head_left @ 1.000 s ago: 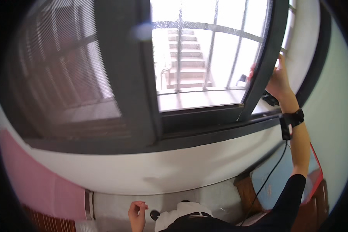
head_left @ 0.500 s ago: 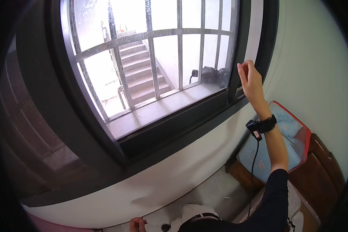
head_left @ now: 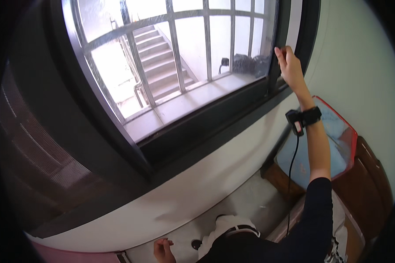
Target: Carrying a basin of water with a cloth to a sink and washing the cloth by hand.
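Observation:
My right hand [head_left: 290, 65] is raised in front of the right upright of the dark-framed sliding window [head_left: 281, 37]. Its thumb and fingers are pinched together at the frame; whatever may be between them is hidden. Around that wrist is a black strap with a small black device [head_left: 296, 122], from which a thin cable hangs. Low in the view, my left hand [head_left: 163, 250] is held near my body with its fingers curled in, and nothing shows in them.
Metal bars [head_left: 176, 52] and outdoor stairs [head_left: 160, 61] show through the glass. A dark bundle [head_left: 243, 65] lies on the outer ledge. On the right, a clear red-edged bag of blue bedding [head_left: 303, 162] rests against a brown wooden headboard [head_left: 364, 175]. A mesh screen [head_left: 68, 171] is at left.
The view has shifted, so the window and stairs sit higher in the picture. My right hand stays by the window's right upright, still pinched. More of my left hand shows.

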Demonstrator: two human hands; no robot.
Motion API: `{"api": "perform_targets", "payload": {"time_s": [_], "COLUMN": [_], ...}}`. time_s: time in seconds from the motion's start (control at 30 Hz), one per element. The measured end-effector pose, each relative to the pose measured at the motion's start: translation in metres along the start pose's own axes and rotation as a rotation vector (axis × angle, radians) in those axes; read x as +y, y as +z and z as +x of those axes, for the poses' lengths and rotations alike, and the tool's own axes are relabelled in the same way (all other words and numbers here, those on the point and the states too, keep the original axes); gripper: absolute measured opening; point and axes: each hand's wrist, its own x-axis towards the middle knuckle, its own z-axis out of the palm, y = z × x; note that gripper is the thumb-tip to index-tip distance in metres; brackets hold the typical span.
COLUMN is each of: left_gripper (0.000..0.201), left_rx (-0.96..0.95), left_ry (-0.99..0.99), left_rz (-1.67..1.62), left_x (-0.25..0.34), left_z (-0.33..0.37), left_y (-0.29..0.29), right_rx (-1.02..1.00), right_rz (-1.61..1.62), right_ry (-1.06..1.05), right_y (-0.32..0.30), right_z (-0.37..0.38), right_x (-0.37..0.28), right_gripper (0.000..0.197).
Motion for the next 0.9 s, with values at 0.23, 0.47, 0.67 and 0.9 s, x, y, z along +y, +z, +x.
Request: {"api": "perform_targets", "payload": {"time_s": [0.23,0.47,0.67,0.9], "left_gripper": [0.018,0.019,0.02,0.019], "left_rx": [0.017,0.025,0.026,0.144], "left_ry": [-0.032,-0.05,-0.041,-0.084], "left_rz": [0.011,0.062,0.014,-0.024], "left_x": [-0.021,-0.03,-0.025,-0.031], "left_z": [-0.004,0.002,0.004,-0.01], "left_y": [-0.01,-0.003,0.017,0.028], "right_rx": [-0.068,-0.159,-0.104,-0.141], "right_rz": [0.076,0.292,0.314,0.354], "right_ry": [0.254,0.452,0.529,0.417], "right_y": [-0.013,-0.029,-0.031,-0.014], "right_z": [0.017,0.032,0.04,0.046], "right_x": [0.059,0.12,0.147,0.207], "right_gripper": [0.036,0.034,0.033,0.03]}}
